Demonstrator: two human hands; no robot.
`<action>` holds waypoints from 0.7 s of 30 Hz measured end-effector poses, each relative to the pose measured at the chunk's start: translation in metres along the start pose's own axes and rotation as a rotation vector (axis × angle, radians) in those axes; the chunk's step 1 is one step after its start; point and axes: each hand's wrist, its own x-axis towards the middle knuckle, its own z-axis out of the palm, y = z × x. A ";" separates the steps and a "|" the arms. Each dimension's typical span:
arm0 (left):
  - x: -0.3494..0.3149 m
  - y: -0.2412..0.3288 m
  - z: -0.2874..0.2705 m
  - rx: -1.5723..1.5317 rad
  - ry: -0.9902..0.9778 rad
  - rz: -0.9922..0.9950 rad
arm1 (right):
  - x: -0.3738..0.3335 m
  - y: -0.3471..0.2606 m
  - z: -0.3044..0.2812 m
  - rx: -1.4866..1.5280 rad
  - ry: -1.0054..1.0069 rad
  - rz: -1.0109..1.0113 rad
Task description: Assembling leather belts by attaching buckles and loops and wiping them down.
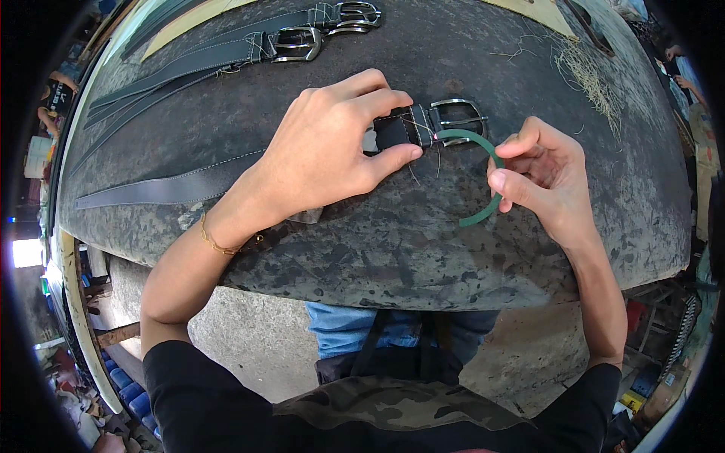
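Belt [393,134] | axis left-right | buckle [461,121] rightward | tip [94,199] apparently leftward (middle hidden)

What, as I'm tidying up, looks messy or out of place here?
A tangle of loose threads lies on the table at upper right, looking like scraps. Stray thread ends also stick out near the closest buckle.

My right hand [547,181] has room to slide right or toward me over the table [393,249]. A buckle [461,121] and a curved green strip [481,140] fill the gap between it and my left hand [332,140]; farther up, belts [219,57] block the left side
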 end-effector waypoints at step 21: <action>-0.003 0.001 0.000 0.006 0.094 0.267 | 0.006 -0.007 -0.016 0.226 0.118 -0.091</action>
